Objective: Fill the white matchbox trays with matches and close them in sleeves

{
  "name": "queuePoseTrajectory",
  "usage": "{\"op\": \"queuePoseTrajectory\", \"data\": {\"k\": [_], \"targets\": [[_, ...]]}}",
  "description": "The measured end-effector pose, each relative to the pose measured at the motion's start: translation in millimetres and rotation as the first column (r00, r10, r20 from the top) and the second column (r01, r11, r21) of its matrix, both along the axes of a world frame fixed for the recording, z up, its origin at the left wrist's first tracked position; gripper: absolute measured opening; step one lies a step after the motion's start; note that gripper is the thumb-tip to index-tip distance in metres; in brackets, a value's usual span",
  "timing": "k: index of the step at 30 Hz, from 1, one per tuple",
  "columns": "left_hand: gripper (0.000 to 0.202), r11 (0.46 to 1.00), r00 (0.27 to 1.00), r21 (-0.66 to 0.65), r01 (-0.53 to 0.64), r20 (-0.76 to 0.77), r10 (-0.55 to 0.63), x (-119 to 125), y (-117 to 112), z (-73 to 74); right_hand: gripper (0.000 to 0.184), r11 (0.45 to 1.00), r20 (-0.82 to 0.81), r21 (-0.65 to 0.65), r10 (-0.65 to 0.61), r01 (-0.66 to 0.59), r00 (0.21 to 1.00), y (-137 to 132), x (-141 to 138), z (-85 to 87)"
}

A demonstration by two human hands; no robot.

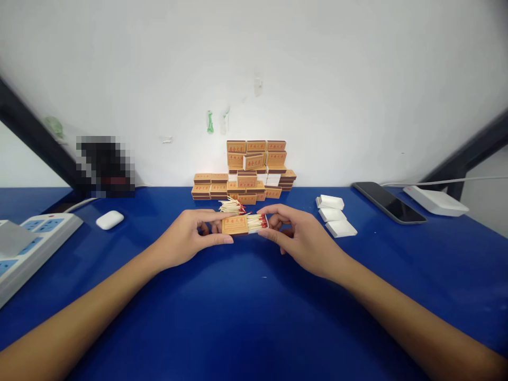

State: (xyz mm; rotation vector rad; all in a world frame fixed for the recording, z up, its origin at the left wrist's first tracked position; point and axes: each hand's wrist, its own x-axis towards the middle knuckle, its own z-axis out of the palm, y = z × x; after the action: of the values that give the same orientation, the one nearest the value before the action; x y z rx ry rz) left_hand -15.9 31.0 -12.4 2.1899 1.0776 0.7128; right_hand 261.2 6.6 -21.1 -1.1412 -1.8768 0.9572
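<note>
Between my hands is a matchbox, partly slid open. My left hand point(194, 233) grips its orange-yellow sleeve point(235, 225) between thumb and fingers. At the right end my right hand point(296, 235) pinches the white inner tray point(266, 225). Red-tipped matches point(256, 221) fill the exposed part of that tray, their heads toward the right. Just behind the box lies a loose pile of matches point(231, 206), partly hidden by it. Farther back, many matchboxes point(256, 157) are stacked against the wall.
Three white matchbox trays point(332, 214) lie to the right, beside a dark phone point(389, 202) and a white flat box point(435, 201). At left are a white earbud case point(110, 219) and a power strip point(37, 238). A white wall point(341, 95) closes off the back of the blue table point(238, 317).
</note>
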Motion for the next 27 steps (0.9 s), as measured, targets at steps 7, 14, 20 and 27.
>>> {"op": "queuePoseTrajectory", "data": {"k": [7, 14, 20, 27], "targets": [[0.048, 0.996, 0.996, 0.006, -0.087, 0.035, 0.087, 10.0, -8.1, -1.0, 0.05, 0.999, -0.012, -0.049, -0.008, 0.007, 1.0, -4.2, -6.0, 0.3], [0.048, 0.984, 0.988, 0.092, -0.152, 0.047, 0.148, 14.5, -14.6, 0.8, 0.072, 0.998, 0.01, 0.06, 0.024, -0.024, 1.0, -23.6, -22.2, -6.7], [0.049, 0.984, 0.989, 0.109, -0.143, 0.048, 0.139, 22.1, -23.6, 0.0, 0.072, 0.995, 0.065, 0.068, 0.065, -0.069, 0.996, -36.5, -28.0, -9.4], [0.044, 0.974, 0.989, 0.174, -0.144, 0.071, 0.133, 22.8, -26.2, -2.5, 0.072, 0.995, 0.028, 0.069, 0.07, -0.072, 0.997, -36.0, -27.6, -11.1]]}}
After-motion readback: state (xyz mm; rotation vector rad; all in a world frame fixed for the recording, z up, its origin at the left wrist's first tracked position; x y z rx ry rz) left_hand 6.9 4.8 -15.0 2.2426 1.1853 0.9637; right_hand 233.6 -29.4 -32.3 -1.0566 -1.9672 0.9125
